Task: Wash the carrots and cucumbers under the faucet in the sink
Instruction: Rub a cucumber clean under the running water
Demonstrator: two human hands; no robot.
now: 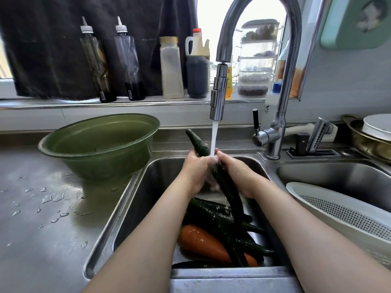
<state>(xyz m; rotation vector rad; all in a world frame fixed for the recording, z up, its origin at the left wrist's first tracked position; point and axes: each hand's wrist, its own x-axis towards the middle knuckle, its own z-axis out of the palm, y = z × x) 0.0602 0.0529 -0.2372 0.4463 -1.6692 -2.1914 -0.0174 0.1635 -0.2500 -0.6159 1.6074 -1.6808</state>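
Water (214,138) pours in a white stream from the tall curved chrome faucet (218,98), straight down onto a long dark-green cucumber (225,187) held over the stainless steel sink (131,197). The left hand (198,172) has its grip wrapped round the cucumber's upper part, thumb on top. The right hand (239,176) closes its grip on the same cucumber from the other side, and the two hands meet right where the stream lands.

The cucumber runs tilted. Its pointed tip sticks up past the hands toward the back of the sink, and its lower end dips down to the pile on the sink's floor. Down there, more dark-green cucumbers (211,210) lie crossed over one another, wet and shining. One fat orange carrot (201,242) lies at the near end of the sink, partly covered by them.

Left of the sink, a round green plastic basin (101,144) sits on the grey steel counter (42,240), right up against the sink's edge, with water drops scattered on the counter beside it. Right of the sink, a white perforated plastic colander (338,212) lies in a second steel basin. Behind the sink, a row of bottles (171,68) stands on the window ledge.
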